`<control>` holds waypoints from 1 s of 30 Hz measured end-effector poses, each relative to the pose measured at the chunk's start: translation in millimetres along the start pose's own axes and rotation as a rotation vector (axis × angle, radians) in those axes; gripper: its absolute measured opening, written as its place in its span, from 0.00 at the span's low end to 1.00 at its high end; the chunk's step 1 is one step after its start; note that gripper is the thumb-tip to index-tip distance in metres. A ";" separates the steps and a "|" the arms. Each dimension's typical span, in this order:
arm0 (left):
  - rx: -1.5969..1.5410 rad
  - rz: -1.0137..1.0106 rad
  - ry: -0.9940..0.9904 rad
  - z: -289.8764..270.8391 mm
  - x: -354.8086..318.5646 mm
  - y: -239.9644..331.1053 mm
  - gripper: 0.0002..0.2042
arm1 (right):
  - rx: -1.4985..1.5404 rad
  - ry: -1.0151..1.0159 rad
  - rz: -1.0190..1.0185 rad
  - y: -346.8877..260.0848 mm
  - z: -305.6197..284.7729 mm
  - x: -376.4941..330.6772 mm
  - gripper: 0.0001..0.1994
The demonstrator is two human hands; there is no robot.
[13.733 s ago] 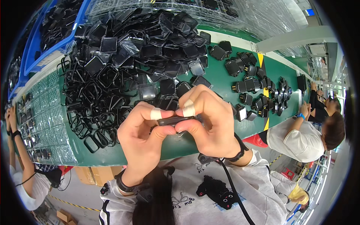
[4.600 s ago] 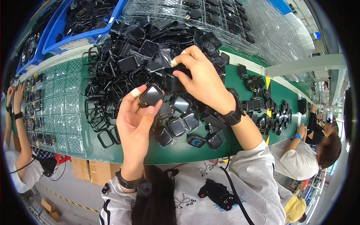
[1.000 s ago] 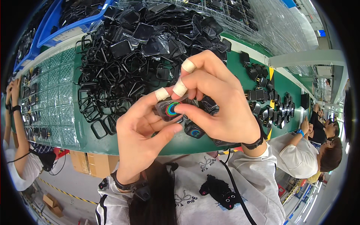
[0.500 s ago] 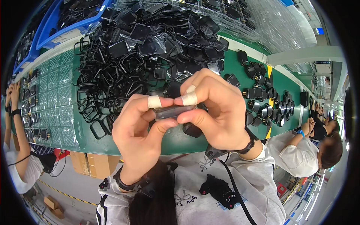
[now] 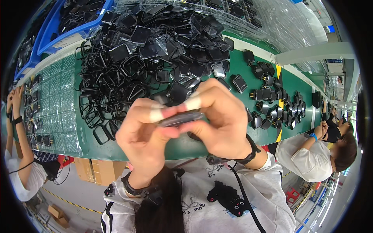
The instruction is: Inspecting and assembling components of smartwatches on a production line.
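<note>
A small dark flat part with rounded edges [image 5: 180,118] is held level between my two hands, above the near part of the green table. My left hand [image 5: 142,134] pinches one end with thumb and index finger. At the other end, the thumb and index finger of my right hand [image 5: 225,118] are closed on it. White tape wraps a finger of each hand. Both hands are partly blurred. Behind them lie a heap of thin black square frames [image 5: 108,73] and a heap of glossy black panels [image 5: 186,42], some in clear film.
Several black block-shaped pieces with gold prongs [image 5: 264,94] stand on the right of the green table [image 5: 105,151]. A clear compartment tray [image 5: 60,112] lies at the left, a blue bin [image 5: 66,40] behind it. Co-workers sit either side; one's hands [image 5: 15,99] are beside the tray.
The held part has tilted, its right end now higher, and the fingers have shifted along it. My right hand has dropped slightly and moved a little left.
</note>
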State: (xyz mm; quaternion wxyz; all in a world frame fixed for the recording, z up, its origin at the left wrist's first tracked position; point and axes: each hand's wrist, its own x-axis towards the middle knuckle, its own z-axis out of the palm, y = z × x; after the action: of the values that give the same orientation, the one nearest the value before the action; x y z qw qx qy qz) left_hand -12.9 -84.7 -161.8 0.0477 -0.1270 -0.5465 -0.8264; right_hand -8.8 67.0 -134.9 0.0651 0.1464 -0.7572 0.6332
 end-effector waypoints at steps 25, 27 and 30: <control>0.458 0.046 -0.073 36.2 -12.5 -34.7 0.10 | -0.383 0.063 -0.083 5.3 -35.0 -22.5 0.09; 0.403 0.024 -0.064 46.0 -10.7 -39.2 0.10 | -0.399 0.095 -0.052 5.3 -43.7 -27.8 0.09; 0.443 -0.153 -0.166 59.9 -6.0 -38.5 0.13 | -0.250 0.120 0.304 5.8 -69.2 -34.3 0.07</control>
State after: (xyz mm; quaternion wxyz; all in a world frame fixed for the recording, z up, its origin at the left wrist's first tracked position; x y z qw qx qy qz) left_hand -6.1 -15.0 -175.4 -0.0334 -0.1388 -0.7245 -0.6743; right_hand 16.0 140.4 -136.9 0.0312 -0.0167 -0.8380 0.5446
